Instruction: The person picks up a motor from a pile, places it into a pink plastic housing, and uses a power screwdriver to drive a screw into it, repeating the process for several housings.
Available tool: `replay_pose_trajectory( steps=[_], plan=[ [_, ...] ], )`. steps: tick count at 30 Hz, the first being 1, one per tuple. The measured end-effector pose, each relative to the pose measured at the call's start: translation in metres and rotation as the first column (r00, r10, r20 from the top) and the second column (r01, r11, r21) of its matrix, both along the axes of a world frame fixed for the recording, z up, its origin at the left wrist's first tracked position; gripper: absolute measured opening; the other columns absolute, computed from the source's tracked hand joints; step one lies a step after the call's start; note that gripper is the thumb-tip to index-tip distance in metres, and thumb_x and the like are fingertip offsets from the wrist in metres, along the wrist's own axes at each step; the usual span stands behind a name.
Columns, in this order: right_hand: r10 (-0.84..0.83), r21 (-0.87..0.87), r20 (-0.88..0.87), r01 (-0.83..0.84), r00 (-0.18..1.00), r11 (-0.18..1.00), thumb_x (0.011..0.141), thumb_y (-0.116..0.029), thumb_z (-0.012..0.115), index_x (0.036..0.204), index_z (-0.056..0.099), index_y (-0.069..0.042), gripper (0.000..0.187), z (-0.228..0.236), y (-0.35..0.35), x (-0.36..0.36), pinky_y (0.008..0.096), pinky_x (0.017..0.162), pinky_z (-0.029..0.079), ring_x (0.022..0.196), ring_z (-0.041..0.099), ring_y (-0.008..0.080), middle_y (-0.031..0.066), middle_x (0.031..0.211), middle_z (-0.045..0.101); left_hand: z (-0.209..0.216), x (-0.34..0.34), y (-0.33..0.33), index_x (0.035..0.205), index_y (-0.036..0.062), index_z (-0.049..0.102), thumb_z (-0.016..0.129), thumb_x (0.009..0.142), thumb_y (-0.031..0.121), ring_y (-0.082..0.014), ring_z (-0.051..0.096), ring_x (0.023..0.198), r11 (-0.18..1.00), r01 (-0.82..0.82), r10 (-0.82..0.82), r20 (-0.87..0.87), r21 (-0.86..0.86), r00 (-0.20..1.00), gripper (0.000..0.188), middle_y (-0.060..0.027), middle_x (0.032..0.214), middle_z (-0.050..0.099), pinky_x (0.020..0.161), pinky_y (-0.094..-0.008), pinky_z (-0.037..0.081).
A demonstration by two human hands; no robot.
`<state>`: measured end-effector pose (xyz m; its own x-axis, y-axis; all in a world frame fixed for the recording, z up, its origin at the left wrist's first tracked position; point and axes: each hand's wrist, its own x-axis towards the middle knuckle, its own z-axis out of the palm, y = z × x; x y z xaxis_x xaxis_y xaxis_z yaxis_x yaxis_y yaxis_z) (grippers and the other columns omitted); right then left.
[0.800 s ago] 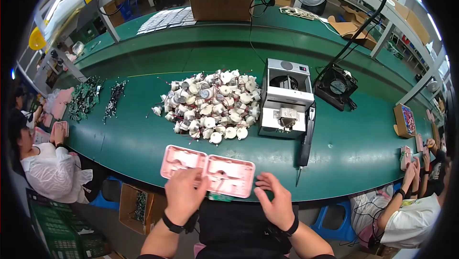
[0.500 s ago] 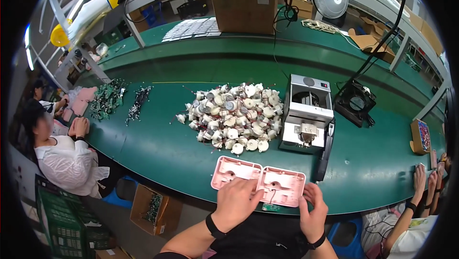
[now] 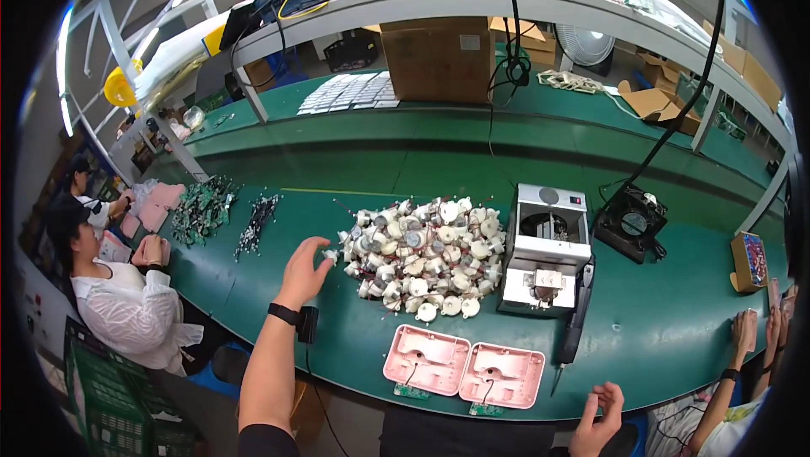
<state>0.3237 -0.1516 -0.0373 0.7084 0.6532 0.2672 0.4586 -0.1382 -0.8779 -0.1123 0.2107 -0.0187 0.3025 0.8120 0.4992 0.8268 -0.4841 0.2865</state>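
Now the left hand (image 3: 305,275) is reaching to the left edge of the motor pile (image 3: 422,250), no longer covering the left shell (image 3: 434,364) as it was half a second ago. Thumb and fingers are standing well apart beside a stray motor (image 3: 330,257); can't tell if they're touching it. Right hand (image 3: 599,423) is hovering near the bench's front edge, clear of the right shell (image 3: 506,373) it was sitting beside; fingers loosely curled, nothing visibly held. Net: both pink shells are lying unheld, open side up, on the green bench (image 3: 666,339) in front of the pile. Left board (image 3: 411,391) is now showing, like the right board (image 3: 485,410), at its shell's front edge. Lower frame edge is cutting off the right forearm; upper motors are hiding those beneath; wiring inside the shells is looking too small to trace.
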Motion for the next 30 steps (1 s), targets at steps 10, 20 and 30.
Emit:
replay_pose_trajectory(
  steps=[10,20,30],
  plan=[
    [-0.100,-0.066,0.057,0.104,0.993,0.992,0.099,-0.009,0.061,0.123,0.057,0.002,0.028,-0.012,0.013,0.013,0.0285,0.078,0.053,0.089,0.066,0.0165,0.0115,0.103,0.068,-0.029,0.004,0.030,0.120,0.0043,0.057,0.071,0.085,0.010,-0.0294,0.064,0.099,0.983,0.053,-0.030,0.130,-0.175,0.991,0.038,-0.0108,0.114,0.064,0.082,-0.0367,0.053],
    [-0.183,0.003,-0.049,0.183,0.982,0.983,0.099,-0.010,0.060,0.117,0.056,0.001,0.022,-0.047,0.032,0.033,0.0289,0.069,0.051,0.077,0.062,0.0167,0.0085,0.091,0.065,-0.009,0.018,0.062,0.121,0.0094,0.063,0.070,0.085,0.015,-0.0333,0.064,0.102,0.943,0.100,-0.071,0.101,-0.319,0.992,0.037,-0.0121,0.109,0.067,0.088,-0.0415,0.052],
    [-0.193,0.104,-0.153,0.210,0.969,0.972,0.101,-0.011,0.055,0.109,0.056,0.001,0.015,-0.048,0.035,0.035,0.0214,0.059,0.046,0.068,0.056,0.0080,0.0042,0.082,0.059,0.013,-0.019,0.035,0.127,0.0061,0.061,0.071,0.087,0.013,-0.0120,0.059,0.076,0.926,0.120,0.112,0.564,-0.358,0.818,0.042,-0.0051,0.115,0.067,0.065,-0.0259,0.046]
  ],
)
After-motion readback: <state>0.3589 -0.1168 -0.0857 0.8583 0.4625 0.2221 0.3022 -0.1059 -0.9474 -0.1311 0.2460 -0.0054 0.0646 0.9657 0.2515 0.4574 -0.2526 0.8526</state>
